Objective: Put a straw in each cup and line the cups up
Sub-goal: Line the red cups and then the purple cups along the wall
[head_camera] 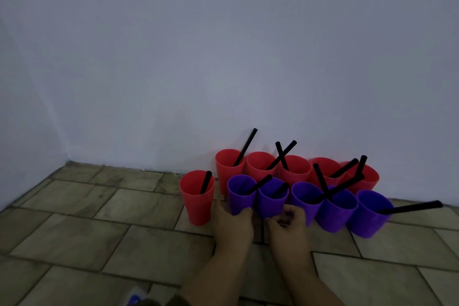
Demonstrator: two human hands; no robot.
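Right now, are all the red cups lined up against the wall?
No, one red cup stands away from the wall, left of the purple cups.

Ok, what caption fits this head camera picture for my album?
Left hand and right hand at purple cups, red cups beside and behind, a black straw in each.

Both my bare forearms extend forward, side by side. My left hand [232, 225] grips the foot of the leftmost purple cup [241, 194], with the thumb on its near face and the fingers round its left side. My right hand [288, 225] sits low, just right of that cup, fingers curled inward; whether they hold anything cannot be determined.
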